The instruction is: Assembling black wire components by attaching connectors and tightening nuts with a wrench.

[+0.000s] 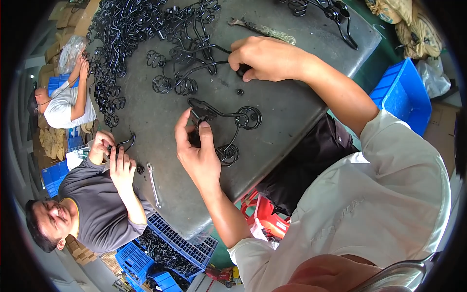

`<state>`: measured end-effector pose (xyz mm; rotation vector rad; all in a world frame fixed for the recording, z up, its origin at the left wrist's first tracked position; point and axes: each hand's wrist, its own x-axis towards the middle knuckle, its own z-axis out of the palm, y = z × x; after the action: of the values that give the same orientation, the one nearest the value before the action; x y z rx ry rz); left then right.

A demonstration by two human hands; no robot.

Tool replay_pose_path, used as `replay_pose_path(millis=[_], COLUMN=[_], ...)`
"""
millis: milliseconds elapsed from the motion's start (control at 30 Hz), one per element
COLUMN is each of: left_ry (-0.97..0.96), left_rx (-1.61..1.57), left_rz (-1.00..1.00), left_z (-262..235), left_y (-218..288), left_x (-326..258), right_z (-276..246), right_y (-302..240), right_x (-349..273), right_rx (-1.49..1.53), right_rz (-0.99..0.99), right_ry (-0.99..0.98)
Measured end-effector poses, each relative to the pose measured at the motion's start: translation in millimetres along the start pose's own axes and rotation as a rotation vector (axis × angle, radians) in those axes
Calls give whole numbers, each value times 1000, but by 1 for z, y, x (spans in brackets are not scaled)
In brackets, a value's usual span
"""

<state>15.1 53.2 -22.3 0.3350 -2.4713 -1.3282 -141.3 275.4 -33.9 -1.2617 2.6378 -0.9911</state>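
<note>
My left hand (198,155) is closed on a black wire torsion spring (238,119). Thumb and fingers pinch a small black clamp-like piece (201,116) at its end, and the two coils rest by the table. Farther off, my right hand (265,58) is curled with its fingers at the wire ends of another double-coil black spring (185,83). Something black and rounded shows under those fingers, mostly hidden by them. Between the hands a small black nut-like piece (240,91) lies on the dark table (272,146).
A heap of black wire springs (126,36) covers the far left of the table. Two wrenches, one with a wrapped handle (262,31) and one bare (153,185), lie on it. Co-workers (97,199) sit at the left. Blue crates (404,97) stand beside the table.
</note>
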Motion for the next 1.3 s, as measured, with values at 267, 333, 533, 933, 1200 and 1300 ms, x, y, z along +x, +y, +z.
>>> replay_pose_path(millis=[267, 333, 533, 933, 1200, 1300], left_ry=[37, 42, 32, 39, 34, 33], left_rx=[-75, -85, -86, -111, -144, -158], left_rz=[-29, -16, -11, -18, -10, -3], left_z=[2, 2, 3, 4, 3, 5], left_y=[2, -3, -2, -2, -4, -4], left_x=[-4, -5, -5, -7, -7, -7], right_z=[-6, -5, -6, -4, 3, 5], right_y=[-1, -2, -2, -7, -11, -10], right_x=[3, 3, 3, 2, -1, -1], right_rx=[197, 271, 212, 78, 15, 30], right_rz=[9, 45, 96, -29, -66, -73], right_ry=[7, -26, -72, 169, -76, -73])
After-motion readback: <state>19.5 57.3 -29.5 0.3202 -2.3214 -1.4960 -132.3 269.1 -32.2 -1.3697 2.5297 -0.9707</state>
